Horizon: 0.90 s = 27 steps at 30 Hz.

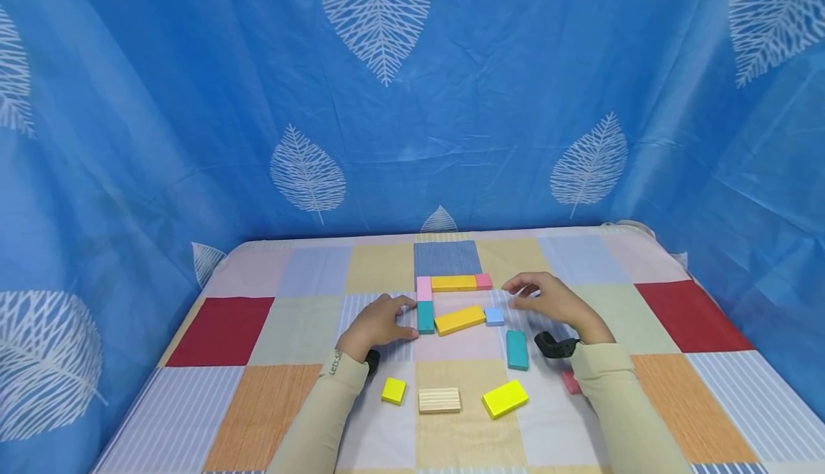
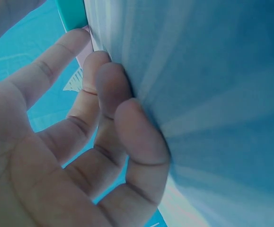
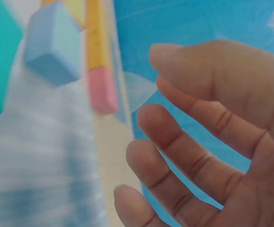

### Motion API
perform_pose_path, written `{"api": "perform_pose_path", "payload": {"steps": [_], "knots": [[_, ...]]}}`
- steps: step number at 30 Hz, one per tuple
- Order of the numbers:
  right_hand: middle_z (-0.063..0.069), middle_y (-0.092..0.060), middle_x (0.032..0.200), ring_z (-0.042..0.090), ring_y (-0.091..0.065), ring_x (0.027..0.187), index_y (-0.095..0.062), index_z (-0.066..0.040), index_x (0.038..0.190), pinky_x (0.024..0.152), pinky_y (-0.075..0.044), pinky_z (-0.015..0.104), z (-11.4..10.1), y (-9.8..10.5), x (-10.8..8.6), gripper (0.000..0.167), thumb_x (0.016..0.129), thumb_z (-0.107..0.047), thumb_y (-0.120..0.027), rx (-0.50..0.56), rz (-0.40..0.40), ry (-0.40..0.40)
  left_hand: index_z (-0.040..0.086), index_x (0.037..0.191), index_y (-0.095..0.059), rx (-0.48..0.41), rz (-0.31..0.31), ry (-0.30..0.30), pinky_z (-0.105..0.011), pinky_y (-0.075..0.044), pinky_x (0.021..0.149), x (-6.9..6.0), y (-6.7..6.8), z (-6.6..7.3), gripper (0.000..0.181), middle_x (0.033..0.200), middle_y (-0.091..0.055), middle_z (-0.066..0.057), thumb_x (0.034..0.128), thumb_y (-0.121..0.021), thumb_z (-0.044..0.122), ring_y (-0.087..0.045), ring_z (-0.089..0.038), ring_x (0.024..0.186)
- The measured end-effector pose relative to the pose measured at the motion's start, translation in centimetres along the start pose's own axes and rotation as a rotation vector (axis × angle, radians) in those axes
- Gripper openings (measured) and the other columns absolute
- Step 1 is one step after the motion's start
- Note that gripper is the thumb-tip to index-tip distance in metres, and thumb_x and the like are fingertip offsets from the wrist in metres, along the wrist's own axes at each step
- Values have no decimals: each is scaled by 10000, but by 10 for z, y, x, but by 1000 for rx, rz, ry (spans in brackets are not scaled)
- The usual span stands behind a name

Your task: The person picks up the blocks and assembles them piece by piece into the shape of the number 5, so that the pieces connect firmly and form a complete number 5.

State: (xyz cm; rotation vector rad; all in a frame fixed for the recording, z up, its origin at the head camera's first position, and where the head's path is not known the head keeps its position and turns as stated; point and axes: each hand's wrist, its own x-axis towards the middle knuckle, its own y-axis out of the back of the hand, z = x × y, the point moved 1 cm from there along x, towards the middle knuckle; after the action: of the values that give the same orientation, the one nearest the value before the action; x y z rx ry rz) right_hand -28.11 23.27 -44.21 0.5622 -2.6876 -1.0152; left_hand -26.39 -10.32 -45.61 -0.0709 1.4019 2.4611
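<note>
In the head view my left hand (image 1: 379, 323) rests on the cloth, its thumb and index finger at the left side of a teal block (image 1: 425, 317), which lies end to end with a pink block (image 1: 423, 288). The left wrist view shows the index fingertip by the pink and teal blocks (image 2: 72, 14). My right hand (image 1: 553, 301), fingers relaxed and holding nothing, is right of a small rose block (image 1: 483, 281) and a light blue block (image 1: 494, 316). An orange block (image 1: 454, 283) joins the pink and rose ones; another orange block (image 1: 460, 320) lies slanted between teal and blue.
Nearer the body lie a small yellow block (image 1: 394, 391), a striped wooden block (image 1: 440, 400), a larger yellow block (image 1: 505, 399) and a teal block (image 1: 517, 350). A red block (image 1: 571, 382) is partly under the right forearm. A blue curtain (image 1: 412, 130) hangs behind the patchwork cloth (image 1: 309, 402).
</note>
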Motion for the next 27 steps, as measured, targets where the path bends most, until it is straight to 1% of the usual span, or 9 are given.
{"api": "perform_pose_path", "payload": {"steps": [3,8,14,19,24,27], "knots": [[227,-727,1219,319,-653,1052,-724,74,1240,928,-582,435,-5,3,-2,269,1008,-61,-739,15,17,-2,165,1460,-681,6,-1,4,-458,-570,947,0,-1,1,610,1160,-651,-102,903,-912,254,-606,-241,964],[238,-723,1227,311,-660,1049,-725,67,1244,916,-584,421,-8,3,-5,257,1023,-62,-725,26,67,-1,164,1460,-680,11,0,5,-454,-570,942,1,-1,1,610,1163,-653,-102,903,-912,256,-605,-239,963],[215,-738,1189,262,-663,1010,-727,76,1229,873,-578,308,-9,-2,-9,235,1020,-31,-723,65,109,35,162,1464,-677,6,-3,7,-462,-572,943,0,0,1,614,1166,-654,-106,903,-912,255,-611,-244,963],[174,-749,1178,235,-641,1007,-736,63,1229,873,-566,293,-10,-8,-16,228,1030,-48,-715,107,115,28,169,1469,-675,10,-3,12,-460,-573,942,0,0,1,618,1162,-651,-101,905,-910,261,-604,-242,960],[174,-742,1168,238,-637,1007,-733,68,1234,822,-566,255,-9,-12,-26,233,1034,-48,-709,152,100,-22,170,1466,-677,10,-5,13,-456,-573,938,1,0,1,618,1164,-652,-102,902,-913,262,-604,-242,956],[157,-741,1134,240,-638,997,-731,75,1223,803,-566,244,-10,-13,-34,229,1023,-35,-709,159,78,-50,173,1465,-677,11,-7,14,-454,-572,936,1,-1,1,618,1162,-652,-100,902,-913,265,-603,-240,953]]}}
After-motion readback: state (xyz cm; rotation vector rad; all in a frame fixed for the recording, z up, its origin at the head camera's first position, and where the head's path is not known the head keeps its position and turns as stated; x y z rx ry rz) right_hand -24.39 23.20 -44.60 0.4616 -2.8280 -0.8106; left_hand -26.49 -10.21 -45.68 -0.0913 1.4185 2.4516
